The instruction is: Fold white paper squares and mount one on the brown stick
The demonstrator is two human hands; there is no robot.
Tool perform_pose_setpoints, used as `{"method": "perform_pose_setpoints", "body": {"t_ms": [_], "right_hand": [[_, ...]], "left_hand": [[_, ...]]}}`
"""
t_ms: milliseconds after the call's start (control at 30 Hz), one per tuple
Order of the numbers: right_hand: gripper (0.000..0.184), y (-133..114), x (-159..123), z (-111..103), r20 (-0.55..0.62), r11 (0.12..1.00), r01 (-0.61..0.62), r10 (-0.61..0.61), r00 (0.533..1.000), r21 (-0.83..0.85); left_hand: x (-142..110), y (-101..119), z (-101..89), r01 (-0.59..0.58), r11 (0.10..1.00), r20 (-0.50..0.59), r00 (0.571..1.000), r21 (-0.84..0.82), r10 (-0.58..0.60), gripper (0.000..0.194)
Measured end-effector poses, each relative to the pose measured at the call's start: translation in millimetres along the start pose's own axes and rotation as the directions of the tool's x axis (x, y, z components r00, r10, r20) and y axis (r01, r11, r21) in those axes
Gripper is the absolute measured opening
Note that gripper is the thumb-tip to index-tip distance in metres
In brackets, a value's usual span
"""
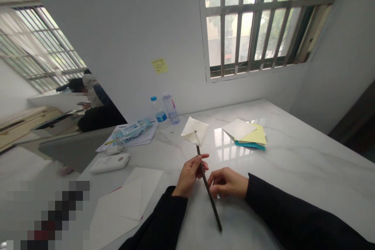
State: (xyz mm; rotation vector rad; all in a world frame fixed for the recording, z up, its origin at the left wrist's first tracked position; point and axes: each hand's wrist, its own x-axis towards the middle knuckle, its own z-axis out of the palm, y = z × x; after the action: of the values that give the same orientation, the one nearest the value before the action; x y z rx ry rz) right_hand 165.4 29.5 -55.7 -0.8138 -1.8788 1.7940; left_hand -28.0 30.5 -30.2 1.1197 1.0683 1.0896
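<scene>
- Firmly, the left hand (190, 175) pinches a dark slender stick (211, 203), tilted so the white folded-paper pinwheel (195, 131) stands clear at 12 o'clock above the white marble tabletop (307, 172).
- Loosely open and empty, the right hand (227, 183) rests just beside the stick at 3 o'clock.

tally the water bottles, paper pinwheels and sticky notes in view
plastic water bottles: 2
paper pinwheel: 1
yellow sticky note: 1
total: 4

Yellow sticky note (159, 65), handwriting too small to read; nothing else legible
</scene>
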Motion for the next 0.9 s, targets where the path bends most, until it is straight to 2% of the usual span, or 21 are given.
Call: {"method": "perform_pose_setpoints", "body": {"t_ms": [67, 200, 267, 433, 567, 667, 800, 900], "right_hand": [[0.036, 2, 3, -4, -0.097, 1.000, 0.021, -0.022, 0.995, -0.014], [0.043, 6, 4, -28, -0.084, 0.993, 0.041, -0.050, 0.995, -0.109], [0.045, 9, 3, -43, -0.137, 0.991, 0.028, -0.047, 0.989, -0.134], [0.054, 18, 5, -68, -0.218, 0.997, 0.005, -0.022, 0.976, -0.079], [0.069, 16, 6, -73, -0.279, 0.997, 0.048, -0.031, 0.960, 0.053], [0.073, 11, 6, -76, -0.384, 0.982, 0.122, -0.058, 0.922, 0.145], [0.064, 5, 4, -77, -0.475, 0.943, 0.189, -0.039, 0.879, 0.273], [0.058, 1, 2, -74, -0.492, 0.912, 0.230, -0.036, 0.870, 0.340]], "left_hand": [[-2, 1, 2.9, 0.033, 0.999, 0.080, 0.996, 0.038, -0.036, 0.062], [-6, 12, -0.1, 0.084, 0.986, 0.223, 0.968, 0.146, -0.116, 0.059], [-7, 22, -7.4, 0.080, 0.977, 0.261, 0.956, 0.199, -0.132, 0.056], [-4, 39, -29.1, -0.045, 0.947, 0.211, 0.977, 0.319, -0.024, 0.060], [-3, 39, -37.9, 0.035, 0.934, 0.246, 0.961, 0.355, -0.130, 0.061], [-4, 37, -38.8, 0.110, 0.929, 0.258, 0.943, 0.354, -0.210, 0.061], [-6, 36, -33.4, 0.148, 0.928, 0.253, 0.937, 0.342, -0.243, 0.057], [-8, 35, -26.2, 0.158, 0.919, 0.319, 0.905, 0.362, -0.282, 0.054]]}}
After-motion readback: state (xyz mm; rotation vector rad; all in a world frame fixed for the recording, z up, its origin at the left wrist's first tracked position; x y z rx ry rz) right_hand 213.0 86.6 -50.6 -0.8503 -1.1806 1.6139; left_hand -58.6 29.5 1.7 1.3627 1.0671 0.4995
